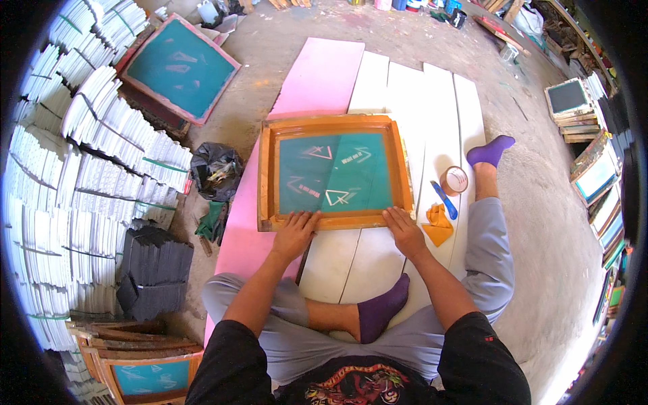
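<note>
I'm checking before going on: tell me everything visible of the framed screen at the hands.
The framed screen has a scuffed, orange-brown, wooden-looking frame around a teal sheet with pale triangular outlines and small lettering; its left part looks duller. It lies apparently flat across a pink board and white boards. The left hand has fingers on its near edge, left of middle; the right hand touches its near right corner.
</note>
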A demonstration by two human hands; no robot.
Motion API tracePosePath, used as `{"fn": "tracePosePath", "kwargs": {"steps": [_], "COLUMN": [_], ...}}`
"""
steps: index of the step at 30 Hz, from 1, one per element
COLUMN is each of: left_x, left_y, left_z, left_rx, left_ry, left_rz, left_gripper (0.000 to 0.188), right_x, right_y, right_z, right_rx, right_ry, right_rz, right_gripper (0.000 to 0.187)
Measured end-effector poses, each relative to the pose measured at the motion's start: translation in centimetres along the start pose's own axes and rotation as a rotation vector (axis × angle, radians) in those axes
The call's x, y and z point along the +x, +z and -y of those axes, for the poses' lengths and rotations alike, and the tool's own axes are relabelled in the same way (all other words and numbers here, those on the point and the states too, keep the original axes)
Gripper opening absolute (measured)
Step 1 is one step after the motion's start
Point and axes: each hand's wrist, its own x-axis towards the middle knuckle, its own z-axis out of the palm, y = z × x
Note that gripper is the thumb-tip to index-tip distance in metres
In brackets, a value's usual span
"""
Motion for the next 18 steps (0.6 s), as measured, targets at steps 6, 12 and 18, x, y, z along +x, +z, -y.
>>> {"fn": "tracePosePath", "kwargs": {"steps": [6,12,18], "left_x": [-1.4,-2.8,-4.1], "left_y": [-3.7,-6.4,-4.8], "left_z": [5.7,8.9,9.9], "left_rx": [0.03,0.044,0.037], "left_ry": [-0.026,0.101,0.169], "left_rz": [0.174,0.179,0.007], "left_gripper": [0.049,0.042,0.034], "right_x": [0.0,-0.1,-0.3], "right_y": [0.2,0.4,0.6], "right_z": [0.5,0.6,0.0], "right_rx": [0.002,-0.004,0.002], "right_ry": [0.021,0.049,0.036], "right_rz": [0.007,-0.003,0.015], "right_gripper": [0.055,0.057,0.059]}}
